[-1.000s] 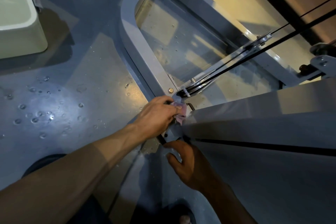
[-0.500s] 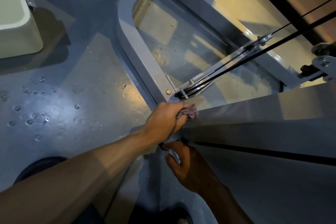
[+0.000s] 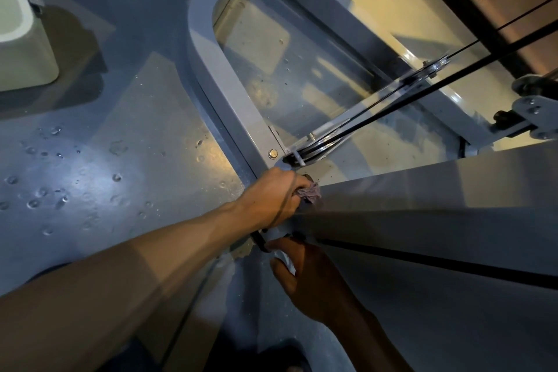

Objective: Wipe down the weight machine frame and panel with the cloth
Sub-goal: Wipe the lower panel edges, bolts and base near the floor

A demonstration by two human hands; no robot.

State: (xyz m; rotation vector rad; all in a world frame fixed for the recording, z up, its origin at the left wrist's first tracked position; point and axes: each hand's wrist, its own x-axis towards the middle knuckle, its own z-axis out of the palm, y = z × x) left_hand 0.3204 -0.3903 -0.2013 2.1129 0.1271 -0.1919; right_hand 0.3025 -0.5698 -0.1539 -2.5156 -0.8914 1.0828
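Observation:
I look down along the grey weight machine panel (image 3: 437, 220), which runs from the right to its lower end at centre. My left hand (image 3: 276, 199) grips a small pinkish cloth (image 3: 309, 193) and presses it on the panel's lower corner, just below the bolted grey frame tube (image 3: 229, 90). My right hand (image 3: 305, 278) sits in shadow below. Its thumb and curled fingers hold the panel's bottom end beside a black slot (image 3: 437, 264). Something pale shows between thumb and finger, and I cannot tell what it is.
Black cables (image 3: 422, 93) run diagonally from a pulley near the bolt (image 3: 273, 153) up to the right. The dark floor (image 3: 105, 175) on the left is dotted with water drops. A pale green bin (image 3: 21, 36) stands at the upper left. A metal bracket (image 3: 534, 109) juts out at the right.
My left hand has slid the cloth a little to the right onto the panel's corner. My right hand has kept its place on the panel's bottom end.

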